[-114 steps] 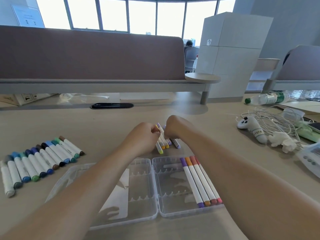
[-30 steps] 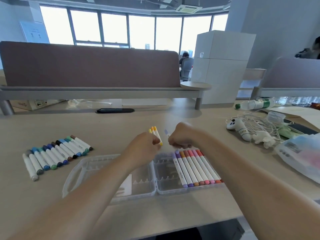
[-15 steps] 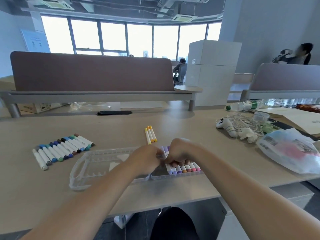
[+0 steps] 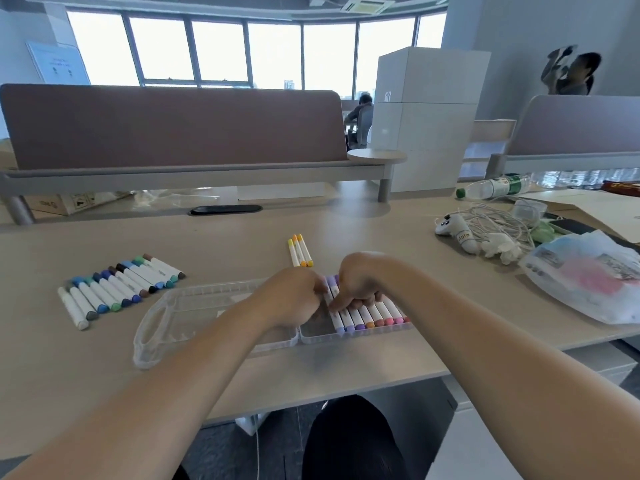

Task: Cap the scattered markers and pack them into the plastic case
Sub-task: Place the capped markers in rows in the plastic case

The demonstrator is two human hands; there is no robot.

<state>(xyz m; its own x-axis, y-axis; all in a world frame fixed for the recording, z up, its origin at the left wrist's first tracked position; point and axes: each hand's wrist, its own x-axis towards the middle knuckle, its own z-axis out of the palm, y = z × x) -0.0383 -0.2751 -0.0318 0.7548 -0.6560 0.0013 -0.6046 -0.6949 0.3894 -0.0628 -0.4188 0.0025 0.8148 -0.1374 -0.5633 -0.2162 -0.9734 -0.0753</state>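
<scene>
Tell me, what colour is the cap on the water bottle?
The bottle cap is green; the head view shows it, far right on the desk.

Three yellow and orange markers [image 4: 300,251] lie loose, and about twelve blue, green and dark markers [image 4: 121,289] sit in a row. Roughly eight pink and purple markers [image 4: 370,315] show in the one clear case [image 4: 194,306]; one bottle [image 4: 495,187] lies further off.

No lettering reads clearly; white toy's [image 4: 458,234] print and wall poster [image 4: 59,63] blur.
</scene>
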